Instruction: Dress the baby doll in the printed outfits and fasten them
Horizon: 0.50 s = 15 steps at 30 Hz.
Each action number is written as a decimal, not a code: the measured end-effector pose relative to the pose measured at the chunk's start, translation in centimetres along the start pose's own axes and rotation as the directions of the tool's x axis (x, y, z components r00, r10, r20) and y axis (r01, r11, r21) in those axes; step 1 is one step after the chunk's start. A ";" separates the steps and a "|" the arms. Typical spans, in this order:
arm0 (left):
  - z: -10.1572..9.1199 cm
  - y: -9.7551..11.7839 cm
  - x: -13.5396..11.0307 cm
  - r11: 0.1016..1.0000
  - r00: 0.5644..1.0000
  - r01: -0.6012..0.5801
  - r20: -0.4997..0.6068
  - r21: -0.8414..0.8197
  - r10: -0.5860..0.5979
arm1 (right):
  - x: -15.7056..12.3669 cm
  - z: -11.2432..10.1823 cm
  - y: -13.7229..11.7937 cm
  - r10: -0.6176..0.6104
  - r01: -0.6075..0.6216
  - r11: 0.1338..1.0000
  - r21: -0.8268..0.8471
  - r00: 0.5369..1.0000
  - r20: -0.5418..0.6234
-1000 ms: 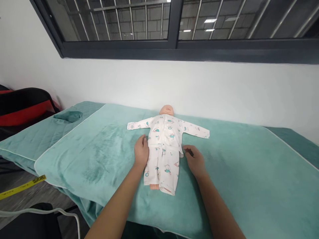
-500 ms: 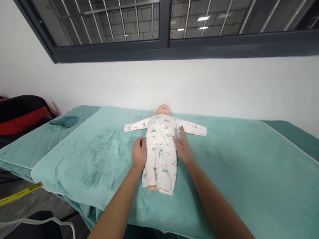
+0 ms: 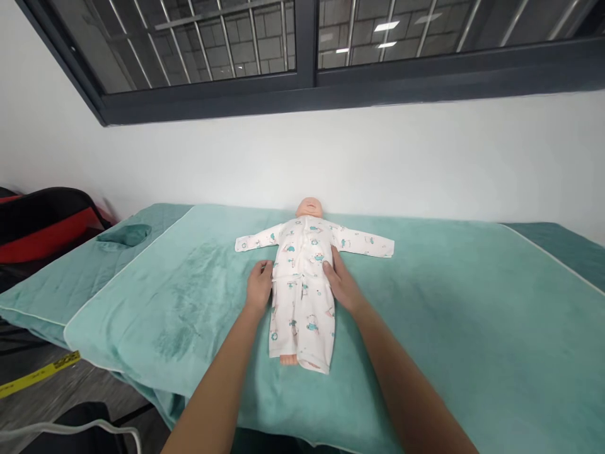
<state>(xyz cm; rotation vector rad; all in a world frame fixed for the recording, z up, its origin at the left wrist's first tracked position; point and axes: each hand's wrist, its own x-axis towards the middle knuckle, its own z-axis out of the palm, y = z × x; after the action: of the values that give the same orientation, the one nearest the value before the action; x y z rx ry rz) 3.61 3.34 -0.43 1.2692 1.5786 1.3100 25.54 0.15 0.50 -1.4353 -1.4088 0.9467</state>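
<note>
A baby doll (image 3: pixel 309 207) lies on its back, its head toward the wall and both arms stretched out sideways. It wears a white baby outfit (image 3: pixel 303 252) with small teal and pink prints. Toes show below one trouser leg; the other foot is mostly covered. At the waist's left edge, my left hand (image 3: pixel 259 285) has its fingers curled against the cloth, with the fingertips partly hidden. Opposite, my right hand (image 3: pixel 343 282) rests along the outfit's right side, thumb over the front and fingers stretched out.
A teal plush cover (image 3: pixel 454 328) spreads under the doll, over a quilted bed with a face hole (image 3: pixel 125 235) at left. Behind are a white wall and a barred window. A black and red bag (image 3: pixel 51 221), yellow tape (image 3: pixel 40 374) and a pale cable (image 3: pixel 70 429) are at left.
My right hand has moved slightly left and down, from spread near the sleeve to lying against the outfit's side. My left hand has shifted slightly left. The doll stays in place.
</note>
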 end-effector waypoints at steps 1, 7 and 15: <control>-0.1 0.1 0.1 1.000 0.999 0.019 0.043 -0.025 -0.018 | 0.0 0.0 0.0 -0.003 0.003 1.000 0.005 1.000 -0.004; -0.5 -0.2 -0.2 0.989 0.995 0.049 0.099 -0.141 -0.035 | -0.1 0.1 0.3 -0.024 0.028 0.998 0.061 0.998 -0.060; -0.9 0.3 -1.4 0.993 0.997 -0.043 -0.064 -0.108 0.036 | -0.2 -0.4 1.7 -0.029 0.080 0.975 0.208 0.971 -0.237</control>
<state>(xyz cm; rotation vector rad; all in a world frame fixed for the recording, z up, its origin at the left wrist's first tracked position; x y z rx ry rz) 3.23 1.80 -0.01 1.2088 1.5089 1.4526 26.44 0.02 -1.00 -1.2913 -1.1304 0.8393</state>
